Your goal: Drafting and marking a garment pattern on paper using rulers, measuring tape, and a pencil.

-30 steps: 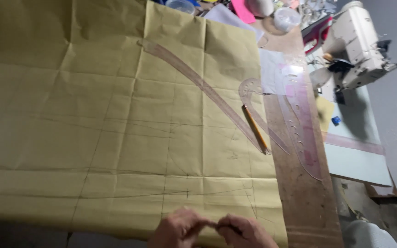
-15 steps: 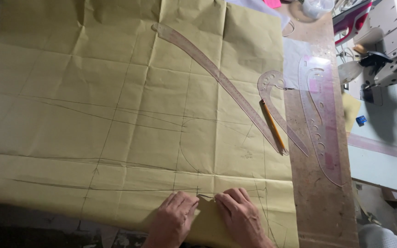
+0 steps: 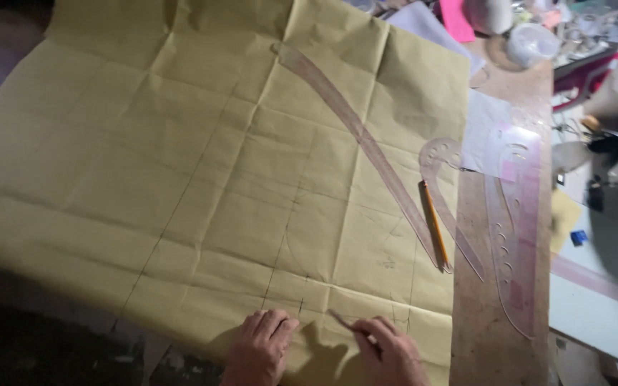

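**Hands at the near edge of the yellow pattern paper**

While the large sheet of yellow pattern paper (image 3: 202,179) lies spread and creased over the work surface, both hands sit at its near edge, a little apart from each other. The left hand (image 3: 260,347) rests flat on the paper, fingers together and pressing the sheet down. The right hand (image 3: 393,354), just to the right of it, is closed around a thin pencil-like tool (image 3: 347,325), whose tip points up and to the left and touches the paper between the two hands.

Faint pencilled lines cross the paper, among them a long one running from its upper middle down toward the near edge. On the right half of the paper lies a long, slim, clear curved ruler (image 3: 366,146), stretching from the paper's top centre down toward its lower right. Just beside the lower end of that ruler lies a yellow pencil (image 3: 435,227), close to the paper's right edge. A second clear curve (image 3: 446,193) with a hooked, holed top overlaps the paper's right edge next to the pencil.

Right of the paper runs a bare wooden board (image 3: 491,322), and on it rests a larger clear French curve (image 3: 513,229) with pink tinting. Beyond the paper's top right corner stands a small white tub (image 3: 531,44) among blurred clutter.
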